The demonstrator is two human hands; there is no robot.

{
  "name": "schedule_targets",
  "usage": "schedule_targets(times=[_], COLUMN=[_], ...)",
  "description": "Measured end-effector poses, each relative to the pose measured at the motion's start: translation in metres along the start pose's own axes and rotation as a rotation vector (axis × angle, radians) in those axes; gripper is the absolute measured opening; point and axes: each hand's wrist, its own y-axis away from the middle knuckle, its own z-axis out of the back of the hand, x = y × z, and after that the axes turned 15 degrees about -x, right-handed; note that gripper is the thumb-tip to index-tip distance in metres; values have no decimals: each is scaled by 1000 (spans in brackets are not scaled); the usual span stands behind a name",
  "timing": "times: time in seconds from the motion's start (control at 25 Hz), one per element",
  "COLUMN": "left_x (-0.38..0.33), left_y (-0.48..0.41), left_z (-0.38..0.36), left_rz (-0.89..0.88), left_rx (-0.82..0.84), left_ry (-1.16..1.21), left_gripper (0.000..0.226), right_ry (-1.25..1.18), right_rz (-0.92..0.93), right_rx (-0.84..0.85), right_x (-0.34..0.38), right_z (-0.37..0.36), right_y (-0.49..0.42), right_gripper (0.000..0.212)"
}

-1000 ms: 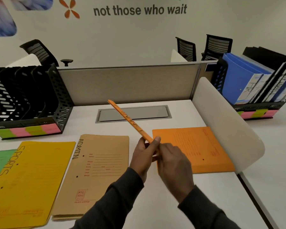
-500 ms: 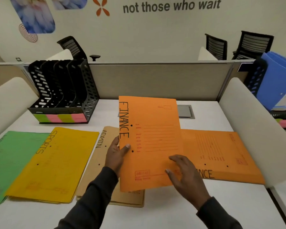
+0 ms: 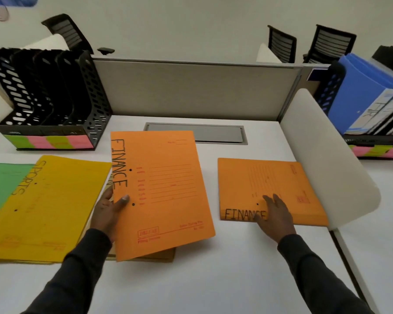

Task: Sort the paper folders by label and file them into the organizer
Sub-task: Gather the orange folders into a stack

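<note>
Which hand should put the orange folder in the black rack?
Probably the left hand: it already grips the FINANCE folder, and the rack is on its side. The right hand rests on the stack.

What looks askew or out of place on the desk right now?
Only the orange FINANCE folder in the left hand: it is tilted, overlapping the brown folder beneath. The black organizer holds no folders yet.

free: near desk [image 3: 225, 268] | blocked right: white divider [image 3: 322, 159]
</note>
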Motion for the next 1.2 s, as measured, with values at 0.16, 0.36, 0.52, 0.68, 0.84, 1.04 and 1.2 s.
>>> schedule_targets(times=[0.16, 0.36, 0.52, 0.68, 0.84, 1.04, 1.2], left_x=[8, 15, 19, 27, 42, 67, 90], left_y=[0, 3, 7, 10, 18, 36, 53], left_z=[0, -8, -20, -26, -37, -73, -118], left_rz=[33, 70, 103, 145, 238, 350, 370], left_rx=[8, 27, 47, 73, 114, 99, 5], left_ry=[-17, -34, -44, -52, -64, -89, -180], left_gripper=[42, 40, 38, 41, 42, 31, 18], right_ry=[194, 324, 341, 200, 237, 250, 207], right_rz=[-101, -94, -109, 79, -43, -127, -147], right_rx=[84, 161, 184, 67, 131, 168, 147], right_x=[-41, -25, 31, 40, -13, -58, -44], right_z=[6, -1, -10, -2, 16, 21, 21], right_y=[-14, 6, 35, 30, -4, -2, 29], right_gripper=[87, 94, 93, 65, 91, 89, 80])
